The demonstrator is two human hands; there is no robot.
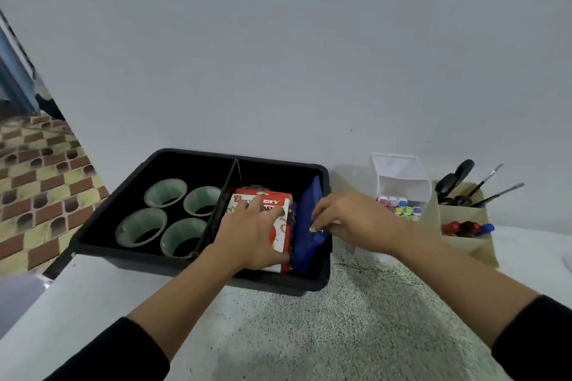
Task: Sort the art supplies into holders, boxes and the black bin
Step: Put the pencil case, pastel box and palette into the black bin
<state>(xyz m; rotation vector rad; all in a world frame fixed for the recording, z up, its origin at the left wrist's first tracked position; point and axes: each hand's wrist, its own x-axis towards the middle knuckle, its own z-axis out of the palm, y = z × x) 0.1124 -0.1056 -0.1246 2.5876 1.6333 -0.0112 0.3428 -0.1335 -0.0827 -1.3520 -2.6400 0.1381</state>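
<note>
A black bin [173,266] stands on the speckled counter, split by a thin divider. Its left half holds several pale green cups [165,192]. In the right half, red and white boxes [263,196] stand on edge next to a blue pouch [309,219]. My left hand [250,235] grips the front red and white box from above. My right hand [346,219] pinches the top edge of the blue pouch against the bin's right wall.
Right of the bin a white open box [399,182] holds coloured markers [402,207]. A beige holder [464,216] at far right carries scissors, brushes, and red and blue markers. A white wall rises behind. The counter's left edge drops to a tiled floor [37,182].
</note>
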